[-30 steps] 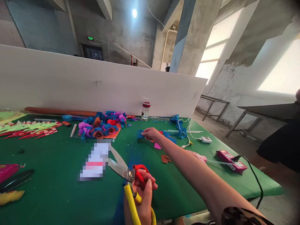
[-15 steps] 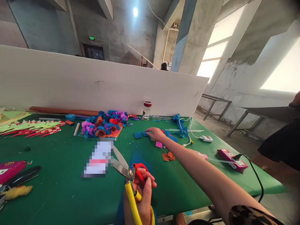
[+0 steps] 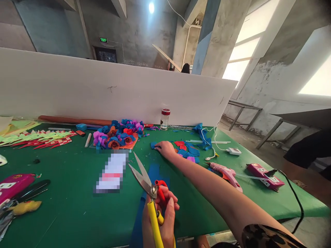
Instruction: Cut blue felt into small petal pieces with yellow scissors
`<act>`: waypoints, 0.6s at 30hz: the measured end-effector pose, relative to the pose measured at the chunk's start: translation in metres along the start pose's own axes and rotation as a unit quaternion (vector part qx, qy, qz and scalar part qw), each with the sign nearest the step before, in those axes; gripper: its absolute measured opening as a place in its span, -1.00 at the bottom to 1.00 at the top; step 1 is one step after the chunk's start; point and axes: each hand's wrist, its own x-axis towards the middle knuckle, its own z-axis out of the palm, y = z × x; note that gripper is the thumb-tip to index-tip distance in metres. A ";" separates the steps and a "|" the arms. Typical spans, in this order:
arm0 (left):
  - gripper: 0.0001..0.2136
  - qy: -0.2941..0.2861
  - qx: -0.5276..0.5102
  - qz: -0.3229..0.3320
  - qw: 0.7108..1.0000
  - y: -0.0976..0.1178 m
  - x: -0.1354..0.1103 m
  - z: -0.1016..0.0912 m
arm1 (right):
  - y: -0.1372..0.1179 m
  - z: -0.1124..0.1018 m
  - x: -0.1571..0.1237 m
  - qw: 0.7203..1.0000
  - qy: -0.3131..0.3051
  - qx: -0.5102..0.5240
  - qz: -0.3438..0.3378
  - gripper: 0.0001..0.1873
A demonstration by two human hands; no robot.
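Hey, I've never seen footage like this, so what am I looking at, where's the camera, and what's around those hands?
There's no machine here, just a person's two bare hands. The view comes from one camera worn on the person's head, looking forward and down. The left hand holds scissors with red and yellow handles, blades apart. The right hand reaches out to a small blue piece; whether it's gripped is hard to tell. The green table also bears a cluster of colourful flowers, a pink glue gun and a red-lidded jar.
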 end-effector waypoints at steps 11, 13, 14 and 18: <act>-0.70 0.003 0.001 0.026 1.000 -0.008 0.000 -0.001 | 0.045 -0.052 0.005 0.996 0.046 -0.048 0.065 -0.63; -0.68 -0.004 -0.001 0.024 1.000 -0.014 0.004 -0.003 | 0.050 -0.051 -0.002 0.997 0.018 -0.052 0.057 -0.68; -0.67 -0.015 -0.002 0.021 1.000 -0.017 0.006 -0.004 | 0.049 -0.048 -0.005 0.997 0.006 -0.054 0.052 -0.69; -0.64 -0.053 -0.003 0.013 0.998 -0.023 0.006 -0.005 | 0.034 -0.034 -0.009 0.997 -0.016 -0.060 0.051 -0.74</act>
